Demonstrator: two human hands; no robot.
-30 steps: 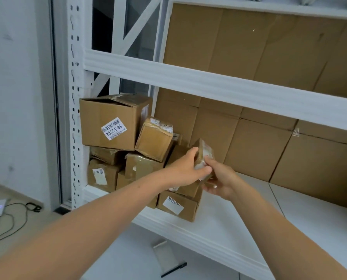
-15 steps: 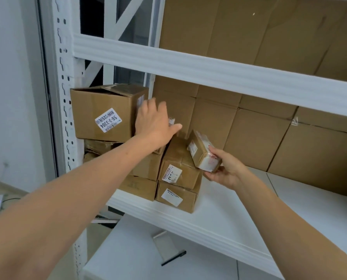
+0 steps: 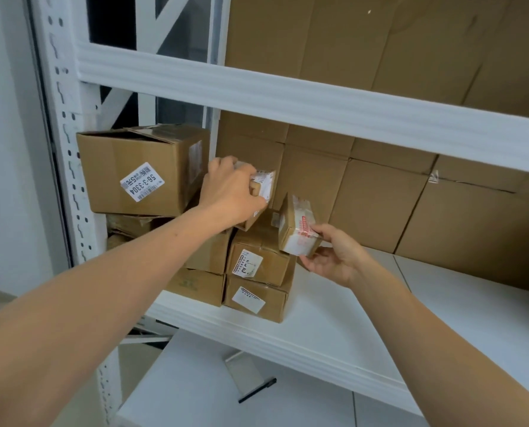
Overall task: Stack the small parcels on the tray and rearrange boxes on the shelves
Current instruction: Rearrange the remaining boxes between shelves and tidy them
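A pile of brown cardboard boxes sits at the left end of the white shelf (image 3: 334, 318). My left hand (image 3: 231, 192) grips a small taped parcel (image 3: 261, 186) on top of the pile, next to the big open box (image 3: 140, 171) with the label 56-3-3304. My right hand (image 3: 334, 257) pinches another small parcel (image 3: 297, 229) with red-printed tape, held tilted in the air just right of the pile. Two labelled boxes (image 3: 258, 282) are stacked below it.
Flattened cardboard (image 3: 411, 204) lines the back of the shelf. The white shelf beam (image 3: 288, 103) crosses above my hands, and the perforated upright (image 3: 69, 149) stands at the left. On the lower shelf lie a metal piece and a black pen (image 3: 257, 389).
My left hand has left the parcel in my right hand, reached up to the pile and closed on the small taped parcel. My right hand has drawn its parcel slightly right.
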